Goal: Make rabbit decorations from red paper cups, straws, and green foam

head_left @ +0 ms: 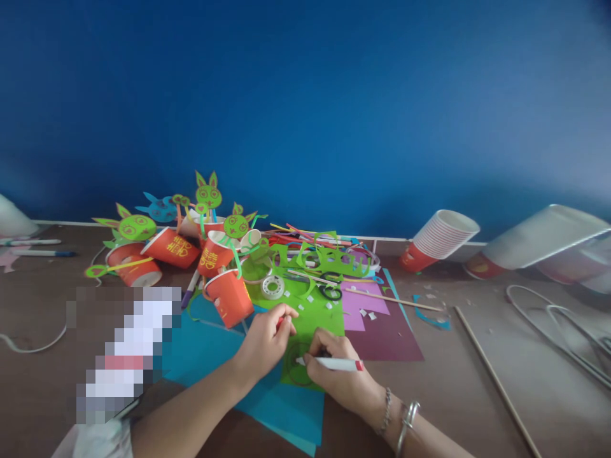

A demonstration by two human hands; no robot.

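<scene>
My right hand [340,375] grips a white marker [341,364] with a red end, its tip on the green paper [312,321]. Around the tip a dark circle outline [292,376] shows on that paper, partly hidden by my fingers. Closed beside it, my left hand [267,334] pinches a small red marker cap [279,322], mostly covered by the fingers. Blue paper sheets [210,346] lie under the green one. Just beyond my hands are a white tape roll [272,287] and black-handled scissors [331,291].
Red paper cups [229,299] with green and blue paper rabbit faces [209,194] crowd the left. Green paper offcuts [329,261] and coloured strips lie behind. At right are a cup stack [439,238], a wooden stick [496,381] and a cable [548,331].
</scene>
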